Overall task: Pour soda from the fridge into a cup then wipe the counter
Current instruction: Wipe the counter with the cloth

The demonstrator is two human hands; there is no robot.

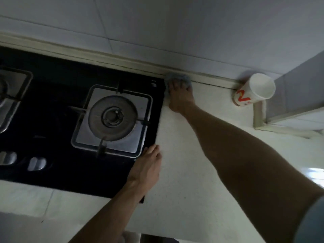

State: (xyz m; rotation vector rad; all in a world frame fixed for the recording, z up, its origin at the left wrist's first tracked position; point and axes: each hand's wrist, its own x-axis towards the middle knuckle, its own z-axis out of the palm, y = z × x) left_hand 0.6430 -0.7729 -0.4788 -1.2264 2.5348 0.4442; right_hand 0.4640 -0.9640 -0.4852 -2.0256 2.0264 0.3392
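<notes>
Head view: right hand presses cloth at the desk's back edge

Head camera looks down on a pale desk (192, 181) with a black hob (52, 106) set into it. The right arm is stretched out nearly straight, far forward across the desk. The right hand (180, 98) lies palm down, its fingers (173, 88) laid out over a bunched blue-grey cloth (177, 78) and pressing it onto the desk, not clenched round it. The cloth sits against the trim under the wall (175, 32), just beside the hob's back right corner.

The left forearm comes up from the lower edge, the wrist slightly bent. The left hand (149, 165) rests flat on the hob's right edge near the burner (112, 116), fingers straight and together, holding nothing.

A white paper cup (254, 90) with red marking stands at the desk's back right corner, well apart from both hands. The blur hides whether it holds soda.
</notes>
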